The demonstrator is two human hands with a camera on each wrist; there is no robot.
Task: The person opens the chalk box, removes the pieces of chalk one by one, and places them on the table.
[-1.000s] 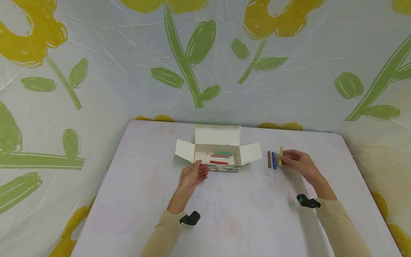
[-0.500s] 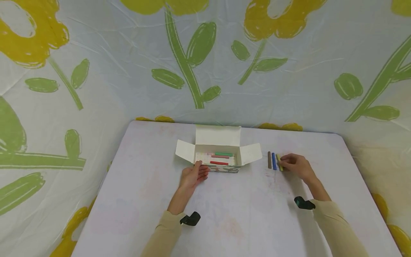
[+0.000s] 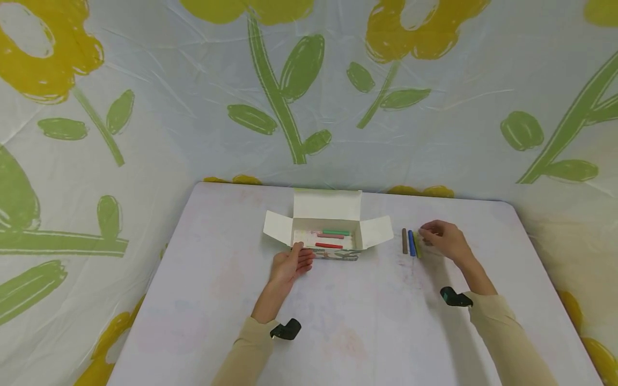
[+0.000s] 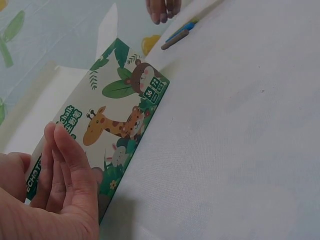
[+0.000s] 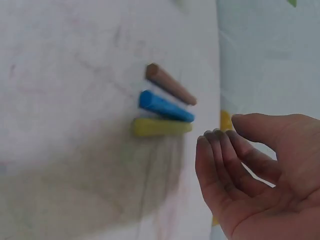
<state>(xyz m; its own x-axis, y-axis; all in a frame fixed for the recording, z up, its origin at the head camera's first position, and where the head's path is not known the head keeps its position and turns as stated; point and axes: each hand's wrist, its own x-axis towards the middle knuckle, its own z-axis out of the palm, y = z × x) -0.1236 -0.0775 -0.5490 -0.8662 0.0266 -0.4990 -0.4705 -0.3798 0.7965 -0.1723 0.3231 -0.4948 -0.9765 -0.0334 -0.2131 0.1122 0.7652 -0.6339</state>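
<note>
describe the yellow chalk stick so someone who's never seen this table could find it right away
On the pale table, look to the right of the open white chalk box, where three short sticks lie side by side. The yellow chalk stick is the one farthest right, next to the blue stick and closest to the right hand. The brown stick lies nearest the box.

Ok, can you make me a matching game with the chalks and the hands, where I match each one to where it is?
Things:
1. green chalk
2. brown chalk
3. left hand
4. right hand

Places:
a. on the table, leftmost of three loose sticks
b. against the box's front
c. inside the open box
d. beside the yellow chalk, empty

Pairs: 1-c, 2-a, 3-b, 4-d
</note>
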